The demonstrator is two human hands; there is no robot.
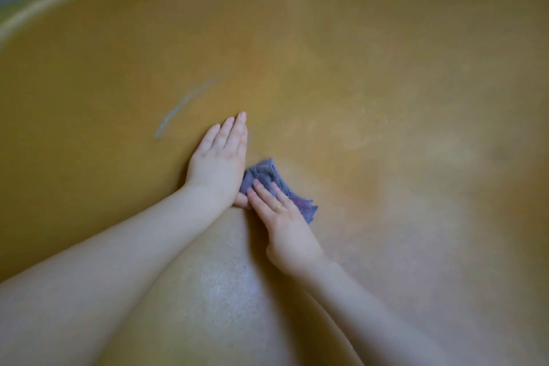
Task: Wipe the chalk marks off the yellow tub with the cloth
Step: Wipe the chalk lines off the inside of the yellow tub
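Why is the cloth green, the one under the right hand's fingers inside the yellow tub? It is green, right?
Not green. The head view shows the cloth is purple-grey. The rest holds: it lies inside the yellow tub, pressed flat under the fingers of the right hand.

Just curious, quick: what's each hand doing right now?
Left hand: open, flat on the yellow tub.
Right hand: open, straight fingers pressing the cloth.
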